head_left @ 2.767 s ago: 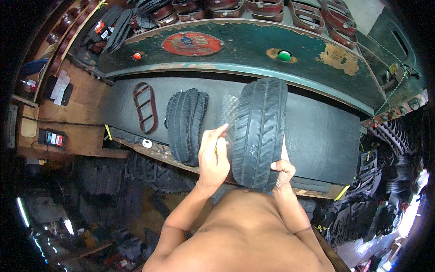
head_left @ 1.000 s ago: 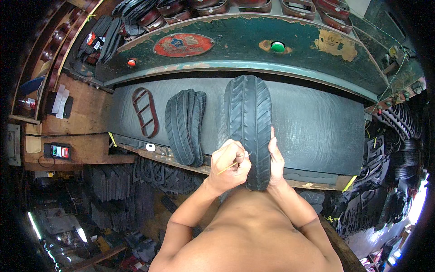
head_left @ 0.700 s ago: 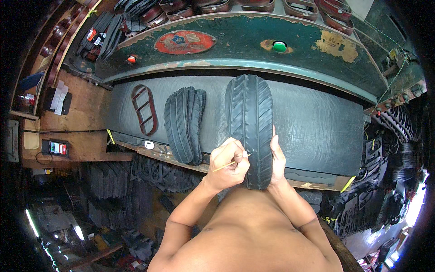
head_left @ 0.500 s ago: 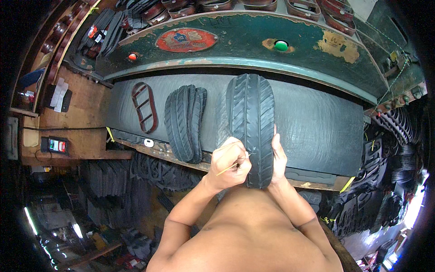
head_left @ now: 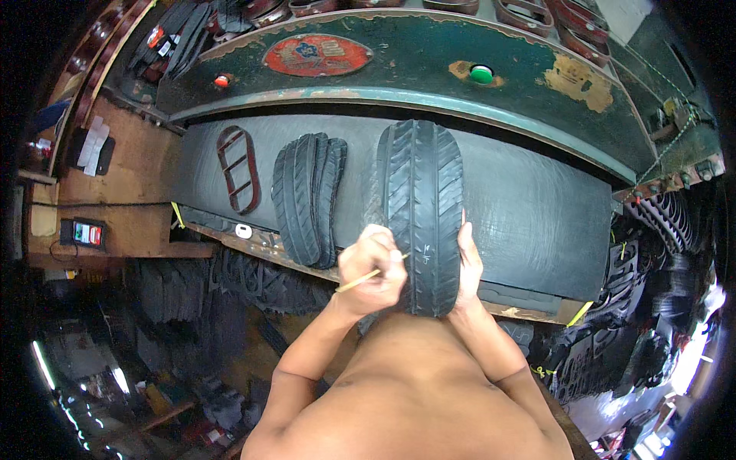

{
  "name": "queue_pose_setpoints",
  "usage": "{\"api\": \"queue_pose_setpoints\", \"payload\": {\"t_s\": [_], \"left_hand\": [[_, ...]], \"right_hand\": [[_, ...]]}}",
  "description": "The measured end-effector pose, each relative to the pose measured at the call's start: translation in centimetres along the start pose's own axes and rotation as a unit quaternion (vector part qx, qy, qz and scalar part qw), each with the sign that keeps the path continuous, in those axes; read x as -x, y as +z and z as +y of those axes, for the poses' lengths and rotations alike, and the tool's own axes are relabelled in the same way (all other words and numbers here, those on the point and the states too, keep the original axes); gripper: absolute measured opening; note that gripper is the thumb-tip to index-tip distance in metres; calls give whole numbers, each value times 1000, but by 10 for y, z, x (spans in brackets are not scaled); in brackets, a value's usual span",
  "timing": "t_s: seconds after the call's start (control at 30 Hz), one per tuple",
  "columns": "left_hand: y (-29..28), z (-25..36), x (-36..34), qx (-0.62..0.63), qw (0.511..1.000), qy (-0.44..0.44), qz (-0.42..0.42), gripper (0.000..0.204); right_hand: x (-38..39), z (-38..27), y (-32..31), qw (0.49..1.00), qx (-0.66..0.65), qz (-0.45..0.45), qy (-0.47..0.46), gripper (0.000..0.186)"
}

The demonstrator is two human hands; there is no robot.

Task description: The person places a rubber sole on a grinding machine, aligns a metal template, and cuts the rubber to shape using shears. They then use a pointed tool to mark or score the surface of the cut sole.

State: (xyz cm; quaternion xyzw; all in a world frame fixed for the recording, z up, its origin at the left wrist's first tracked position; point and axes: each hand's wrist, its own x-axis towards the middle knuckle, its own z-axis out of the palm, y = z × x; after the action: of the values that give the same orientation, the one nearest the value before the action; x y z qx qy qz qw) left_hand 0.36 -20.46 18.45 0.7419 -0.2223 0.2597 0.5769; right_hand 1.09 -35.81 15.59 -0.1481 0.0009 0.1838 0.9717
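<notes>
A long black rubber sole piece with tyre tread [head_left: 422, 184], rounded at its far end, lies at the middle in front of my body. My left hand [head_left: 372, 267] is closed around a thin yellow pencil [head_left: 357, 281]. Its tip points toward the tread's left part, beside small pale marks on the rubber. I cannot tell whether it touches. Along the right edge of the sole piece, my right hand [head_left: 468, 268] grips with fingers pointing away from me; some are hidden beneath it. Left of it lie several stacked tread soles [head_left: 297, 199].
A dark red sole-shaped cutting die [head_left: 223, 169] rests at the left of the grey press bed [head_left: 537, 207]. Behind runs a green machine beam [head_left: 414, 54] with a green button [head_left: 481, 74] and a red button [head_left: 221, 80]. A small screen device [head_left: 84, 233] stands at the left.
My left hand has drawn back a little to the left with the pencil, baring pale marks on the tread. My right hand keeps its place. The whole view has shifted slightly.
</notes>
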Motion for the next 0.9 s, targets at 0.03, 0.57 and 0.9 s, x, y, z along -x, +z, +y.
{"api": "queue_pose_setpoints", "payload": {"t_s": [0.03,0.57,0.9], "left_hand": [[-2,-1,2,29,998,-20,48,11],[-133,-45,29,-319,908,-180,201,38],[-146,-99,76,-540,796,-239,135,39]], "right_hand": [[-1,0,0,999,35,19,-9,57],[-54,83,5,623,772,-60,-113,57],[-55,95,-38,344,939,1,17,99]]}}
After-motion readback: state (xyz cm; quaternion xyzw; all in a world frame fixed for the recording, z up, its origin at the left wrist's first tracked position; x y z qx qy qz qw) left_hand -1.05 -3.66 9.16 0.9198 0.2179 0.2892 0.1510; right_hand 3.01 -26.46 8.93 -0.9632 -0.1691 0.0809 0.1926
